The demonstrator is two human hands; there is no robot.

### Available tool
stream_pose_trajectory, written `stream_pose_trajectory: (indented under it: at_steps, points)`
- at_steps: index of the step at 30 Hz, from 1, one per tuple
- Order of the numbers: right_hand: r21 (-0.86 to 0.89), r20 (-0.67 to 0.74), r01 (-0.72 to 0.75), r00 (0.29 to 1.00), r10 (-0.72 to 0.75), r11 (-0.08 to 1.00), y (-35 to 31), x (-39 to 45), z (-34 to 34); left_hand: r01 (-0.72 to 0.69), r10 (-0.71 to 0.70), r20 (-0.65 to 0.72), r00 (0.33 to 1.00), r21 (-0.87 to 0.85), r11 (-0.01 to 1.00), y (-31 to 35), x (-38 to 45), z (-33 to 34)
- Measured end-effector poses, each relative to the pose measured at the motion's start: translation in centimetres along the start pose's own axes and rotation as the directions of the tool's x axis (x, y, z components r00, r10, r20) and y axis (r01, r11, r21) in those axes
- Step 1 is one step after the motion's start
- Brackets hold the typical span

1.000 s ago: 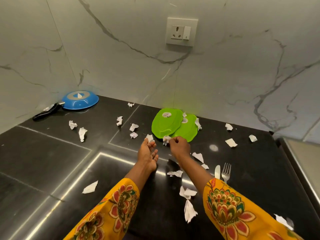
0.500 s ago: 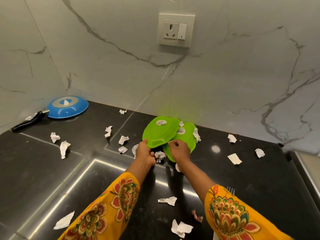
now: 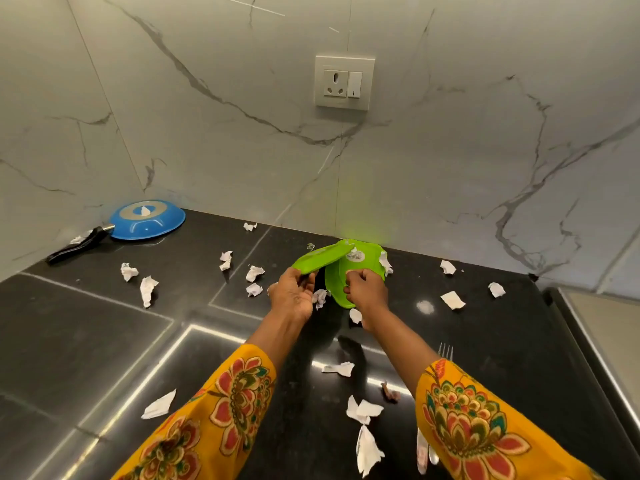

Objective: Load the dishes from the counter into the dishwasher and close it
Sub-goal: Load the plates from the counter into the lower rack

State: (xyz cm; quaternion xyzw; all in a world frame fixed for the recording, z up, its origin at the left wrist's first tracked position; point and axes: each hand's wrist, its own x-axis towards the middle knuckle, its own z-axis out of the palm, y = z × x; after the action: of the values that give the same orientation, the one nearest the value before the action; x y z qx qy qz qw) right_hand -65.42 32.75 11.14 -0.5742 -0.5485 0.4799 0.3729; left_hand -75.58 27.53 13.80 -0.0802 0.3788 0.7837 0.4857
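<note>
Meanwhile the left hand (image 3: 292, 299) gripped the near edge of one green plate (image 3: 320, 259), tilting it up off the black table (image 3: 104, 327), its fingers curled round the rim. Just beside it, the right hand (image 3: 367, 292) pinched the second green plate (image 3: 363, 268), which stood raised on edge near the marble wall (image 3: 485, 133). Crumpled paper scraps (image 3: 147, 289) lay scattered around, a blue pan (image 3: 145, 220) sat upside down in the far left corner, and a fork (image 3: 445, 351) showed by the right sleeve (image 3: 478, 427).
</note>
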Motion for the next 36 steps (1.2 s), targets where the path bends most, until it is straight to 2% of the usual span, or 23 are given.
stream_pose_trajectory:
  at_steps: [4, 9, 18, 23, 30, 33, 36]
  points:
    - [-0.072, -0.033, 0.084, 0.996, -0.086, 0.994, -0.2, -4.2, -1.6, 0.043, -0.043, 0.020, 0.999, -0.007, 0.999, -0.2, -3.7, -3.4]
    - [-0.242, -0.060, 0.181, 0.978, -0.201, 0.953, 0.6, -10.0, -4.6, 0.108, -0.108, 0.089, 0.990, 0.006, 0.994, -0.1, -8.6, -7.7]
    - [-0.406, -0.111, 0.227, 0.949, -0.294, 0.885, 3.6, -20.8, -10.3, 0.214, -0.225, 0.091, 0.970, 0.117, 0.970, -3.2, -16.0, -12.9]
    - [-0.693, -0.132, 0.233, 0.889, -0.438, 0.682, 5.5, -25.8, -14.8, 0.253, -0.280, 0.101, 0.955, 0.221, 0.942, -6.4, -19.7, -13.4]
    - [-0.869, -0.016, 0.286, 0.799, -0.601, 0.404, 9.8, -30.5, -23.0, 0.370, -0.482, 0.159, 0.862, 0.455, 0.810, -13.0, -25.0, -12.4]
    - [-0.904, -0.006, 0.257, 0.793, -0.609, 0.343, 11.7, -32.5, -26.9, 0.395, -0.556, 0.194, 0.808, 0.522, 0.756, -16.2, -27.4, -11.5]
    - [-0.916, -0.056, 0.203, 0.789, -0.612, 0.346, 13.4, -34.6, -30.5, 0.428, -0.624, 0.203, 0.755, 0.567, 0.703, -19.2, -30.0, -10.9]
